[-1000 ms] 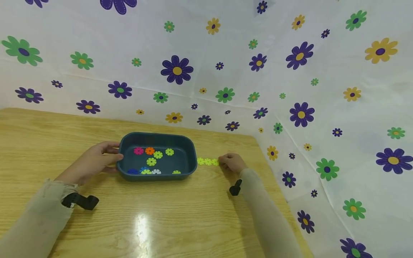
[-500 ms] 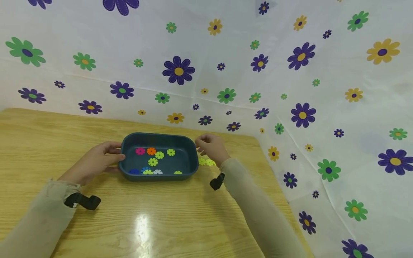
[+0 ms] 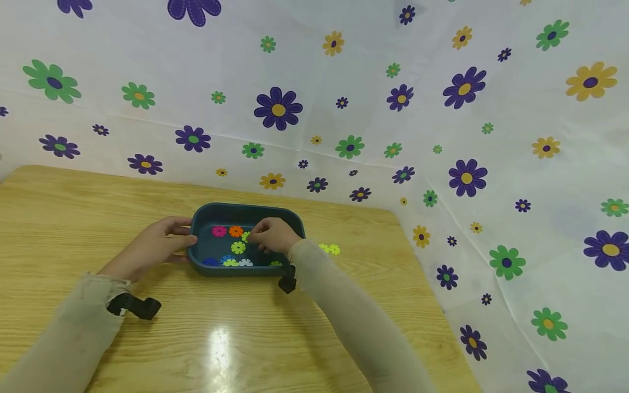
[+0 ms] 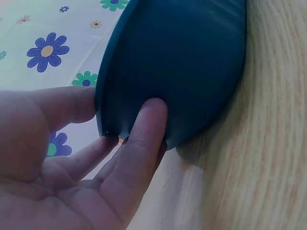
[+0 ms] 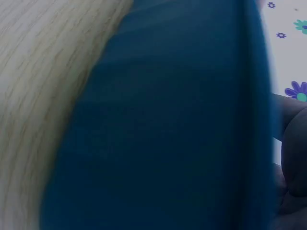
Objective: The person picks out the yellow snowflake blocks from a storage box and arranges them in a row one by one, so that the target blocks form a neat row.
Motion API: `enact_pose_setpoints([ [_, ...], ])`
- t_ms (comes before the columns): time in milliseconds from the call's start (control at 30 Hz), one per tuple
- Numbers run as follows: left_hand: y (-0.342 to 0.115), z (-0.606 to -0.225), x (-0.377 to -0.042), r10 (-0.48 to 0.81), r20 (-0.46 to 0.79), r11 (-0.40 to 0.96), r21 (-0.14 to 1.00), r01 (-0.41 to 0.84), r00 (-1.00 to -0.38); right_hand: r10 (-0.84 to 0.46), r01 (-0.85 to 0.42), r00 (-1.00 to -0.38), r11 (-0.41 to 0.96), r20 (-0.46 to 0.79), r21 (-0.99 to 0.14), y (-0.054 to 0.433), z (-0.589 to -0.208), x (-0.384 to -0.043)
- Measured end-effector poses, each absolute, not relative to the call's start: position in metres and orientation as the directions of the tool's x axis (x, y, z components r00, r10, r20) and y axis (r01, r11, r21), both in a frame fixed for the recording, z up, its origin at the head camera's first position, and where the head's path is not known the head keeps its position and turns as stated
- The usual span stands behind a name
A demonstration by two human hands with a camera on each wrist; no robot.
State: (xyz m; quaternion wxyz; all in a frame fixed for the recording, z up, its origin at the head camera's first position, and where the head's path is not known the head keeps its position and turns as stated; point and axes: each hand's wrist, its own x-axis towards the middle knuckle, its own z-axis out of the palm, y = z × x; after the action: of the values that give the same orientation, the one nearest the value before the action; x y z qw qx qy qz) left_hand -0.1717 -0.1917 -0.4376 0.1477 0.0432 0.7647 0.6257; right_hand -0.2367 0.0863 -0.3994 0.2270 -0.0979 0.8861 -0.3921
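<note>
A dark teal tray (image 3: 248, 271) stands on the wooden table. My left hand (image 3: 154, 245) grips its left end. In the left wrist view the thumb goes over the rim, and a fingertip (image 4: 152, 110) lies on the outer wall. My right hand (image 3: 275, 236) is inside the tray, fingers bent down by a yellow-green snowflake disc (image 3: 246, 237); whether they pinch anything is hidden. Other discs in the tray include a pink one (image 3: 219, 231), an orange one (image 3: 236, 231), another yellow-green one (image 3: 238, 248) and a white one (image 3: 245, 262). The right wrist view shows mostly the tray wall (image 5: 163, 120).
Right of the tray, yellow discs (image 3: 334, 249) lie in a row on the table, partly behind the right forearm. A flower-printed white sheet (image 3: 304, 65) hangs behind and to the right of the table (image 3: 255, 338). Each wrist wears a black camera mount (image 3: 142, 307).
My right hand has left the row of yellow discs on the table and moved left, over the tray's right rim and into it. The left hand has stayed on the tray.
</note>
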Motion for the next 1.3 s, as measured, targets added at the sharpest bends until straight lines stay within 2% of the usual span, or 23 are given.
enact_pose_setpoints([
  [367,-0.192,-0.44,-0.175,0.247,-0.183,0.208,0.969,-0.132,-0.952,-0.393,-0.015,-0.84,0.707,-0.374,-0.708,0.073,-0.415,-0.238],
  [767,-0.193,-0.438,-0.174,0.246,-0.196,0.198,0.969,-0.149,-0.949,-0.392,-0.122,-0.849,0.797,-0.354,-0.592,0.065,-0.42,-0.24],
  [1300,-0.192,-0.438,-0.172,0.242,-0.182,0.192,0.972,-0.137,-0.953,-0.424,-0.151,-0.828,0.799,-0.367,-0.583,0.066,-0.42,-0.237],
])
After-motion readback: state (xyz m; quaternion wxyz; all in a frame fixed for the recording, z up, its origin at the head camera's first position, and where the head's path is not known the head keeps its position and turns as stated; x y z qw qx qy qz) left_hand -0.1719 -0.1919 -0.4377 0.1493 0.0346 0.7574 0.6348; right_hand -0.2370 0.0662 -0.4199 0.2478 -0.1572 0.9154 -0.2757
